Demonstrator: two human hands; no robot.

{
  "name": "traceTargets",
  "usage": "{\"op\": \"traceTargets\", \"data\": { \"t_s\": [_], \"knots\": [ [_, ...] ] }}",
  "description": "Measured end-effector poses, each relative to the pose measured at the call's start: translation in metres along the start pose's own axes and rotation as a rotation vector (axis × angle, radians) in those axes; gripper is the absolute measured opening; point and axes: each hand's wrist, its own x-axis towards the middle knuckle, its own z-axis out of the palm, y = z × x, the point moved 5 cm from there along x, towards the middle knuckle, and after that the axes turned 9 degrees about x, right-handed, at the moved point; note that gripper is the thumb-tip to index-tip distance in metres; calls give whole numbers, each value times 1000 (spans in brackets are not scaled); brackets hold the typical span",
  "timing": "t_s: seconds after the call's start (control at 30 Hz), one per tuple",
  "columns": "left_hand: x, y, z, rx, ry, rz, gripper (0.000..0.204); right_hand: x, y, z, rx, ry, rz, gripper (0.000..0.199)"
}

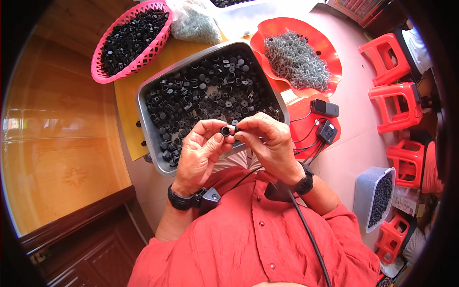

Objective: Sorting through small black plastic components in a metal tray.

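Note:
My left hand (pixel 201 153) pinches a small black round plastic part (pixel 225 130) between thumb and fingers. My right hand (pixel 267 143) meets it from the right, its fingertips closed on a small piece (pixel 237 128) pressed against that part. Both hands hover over the near edge of a metal tray (pixel 152 131) filled with several black plastic parts (pixel 205 91). Each wrist wears a black band with a small device and cable.
A pink basket (pixel 158 48) of black parts sits at the back left. An orange-red dish (pixel 330 52) holds a heap of grey screws (pixel 296 60). A clear bag of screws (pixel 193 24) lies behind the tray. Red stools (pixel 394 103) and a grey bin (pixel 366 191) of parts stand at right.

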Motion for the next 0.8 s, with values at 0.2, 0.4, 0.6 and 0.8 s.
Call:
{"op": "traceTargets", "data": {
  "t_s": [0.2,0.4,0.6,0.8],
  "knots": [
    [2,1,0,21,-13,34,20,4,-1,1,-23,-14,-45,14],
    [1,2,2,86,3,61,20,5,-4,2,-67,-31,-53,14],
    [0,4,2,186,36,82,19,6,-6,2,-98,-54,-74,14],
    [1,4,3,285,15,93,21,6,-3,0,-97,-75,-81,13]
  ]
}}
